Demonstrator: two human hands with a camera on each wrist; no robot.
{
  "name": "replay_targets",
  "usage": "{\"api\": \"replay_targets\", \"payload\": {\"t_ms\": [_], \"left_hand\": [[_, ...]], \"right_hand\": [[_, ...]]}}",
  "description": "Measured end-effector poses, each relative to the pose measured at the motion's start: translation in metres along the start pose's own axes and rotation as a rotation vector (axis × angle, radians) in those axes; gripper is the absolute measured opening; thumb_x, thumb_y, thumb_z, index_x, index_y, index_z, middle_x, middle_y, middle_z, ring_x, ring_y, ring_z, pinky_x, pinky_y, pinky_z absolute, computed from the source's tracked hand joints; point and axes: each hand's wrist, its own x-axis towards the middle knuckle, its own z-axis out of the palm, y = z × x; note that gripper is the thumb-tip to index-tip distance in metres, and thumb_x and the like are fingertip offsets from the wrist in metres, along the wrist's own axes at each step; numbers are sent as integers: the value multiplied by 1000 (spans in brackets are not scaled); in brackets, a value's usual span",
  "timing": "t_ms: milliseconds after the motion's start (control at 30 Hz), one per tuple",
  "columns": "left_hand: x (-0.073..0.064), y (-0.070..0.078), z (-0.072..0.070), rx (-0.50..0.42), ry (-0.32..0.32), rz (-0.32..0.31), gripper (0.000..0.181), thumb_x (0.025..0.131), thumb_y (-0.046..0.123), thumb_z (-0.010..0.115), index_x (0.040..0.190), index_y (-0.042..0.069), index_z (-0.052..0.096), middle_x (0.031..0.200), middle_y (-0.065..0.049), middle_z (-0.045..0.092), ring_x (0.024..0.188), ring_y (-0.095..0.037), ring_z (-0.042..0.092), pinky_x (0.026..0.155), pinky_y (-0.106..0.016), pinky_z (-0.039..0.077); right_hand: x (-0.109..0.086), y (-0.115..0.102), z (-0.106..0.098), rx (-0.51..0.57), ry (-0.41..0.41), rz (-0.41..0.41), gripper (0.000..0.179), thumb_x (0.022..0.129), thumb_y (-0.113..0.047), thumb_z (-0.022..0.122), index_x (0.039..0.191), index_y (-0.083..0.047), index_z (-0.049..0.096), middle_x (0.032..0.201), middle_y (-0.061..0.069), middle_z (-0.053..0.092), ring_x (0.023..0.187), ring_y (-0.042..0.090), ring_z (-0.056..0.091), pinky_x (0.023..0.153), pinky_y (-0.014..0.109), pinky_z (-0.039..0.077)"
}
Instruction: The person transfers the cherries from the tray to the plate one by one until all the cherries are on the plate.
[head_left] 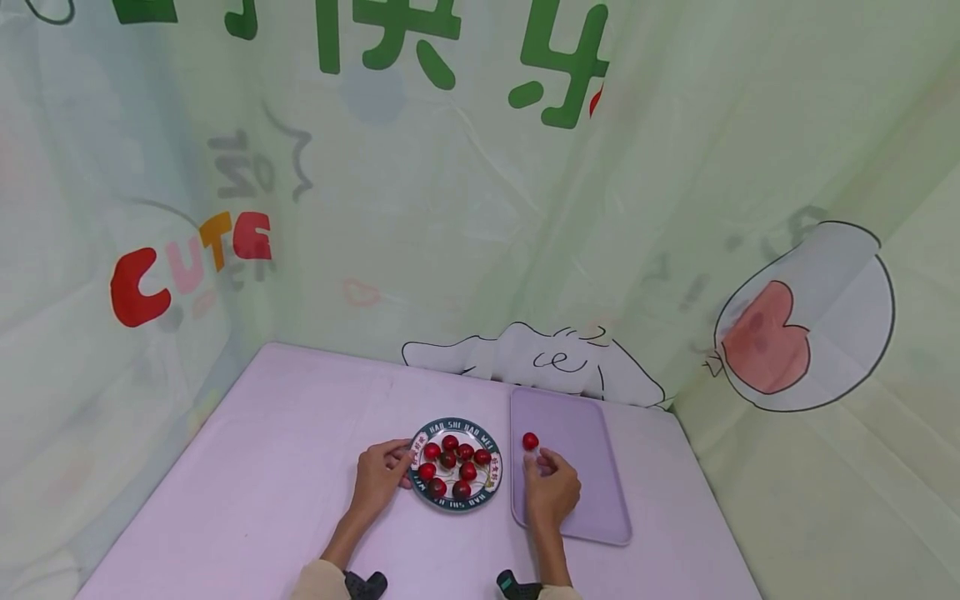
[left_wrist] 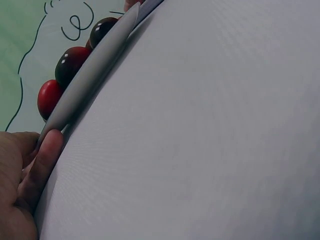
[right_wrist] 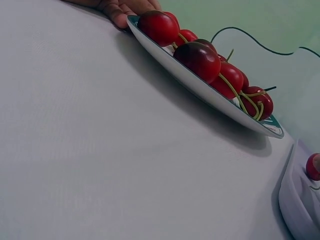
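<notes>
My left hand [head_left: 381,475] holds the left rim of a round plate [head_left: 496,492] with a dark green patterned border. In the left wrist view, the thumb and a finger [left_wrist: 47,152] are on either side of that rim. Several dark red cherries [head_left: 447,459] with green stems [right_wrist: 231,89] lie on the plate. Over the purple tray [head_left: 592,467], my right hand [head_left: 553,492] has curled fingers, with thumb and forefinger pinching at a single red cherry [head_left: 530,441]. Only part of this cherry shows at the right wrist view's edge, a fingertip against it.
The tray stands just right of the plate, its low raised rim [right_wrist: 287,195] facing the plate. Both are on a pale pinkish table [head_left: 300,433]. A printed curtain [head_left: 450,208] hangs behind the table and along its sides.
</notes>
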Motion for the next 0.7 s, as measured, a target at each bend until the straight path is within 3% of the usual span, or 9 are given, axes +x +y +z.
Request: {"api": "replay_targets", "payload": {"t_ms": [300,500,700], "left_hand": [[0,0,0,-8,0,5,34,104,11,74,136,0,74,91,-8,75,58,-12,71,61,-15,59],[0,-1,0,1,-1,-4,34,104,12,74,137,1,74,91,-7,74,57,-11,70,61,-14,58],[1,-2,0,-12,2,12,33,104,11,75,136,1,74,91,-8,75,57,-11,70,61,-15,59]], "right_hand": [[0,5,3,-42,-66,21,34,85,-11,91,118,-3,82,97,12,80,85,27,64,81,38,42],[0,0,0,-53,-80,-19,39,80,-5,94,118,-1,82,98,14,80,87,29,65,82,39,43],[-1,-5,-2,-89,-102,-43,39,82,-5,94,119,0,82,99,14,81,87,29,65,81,38,45]]}}
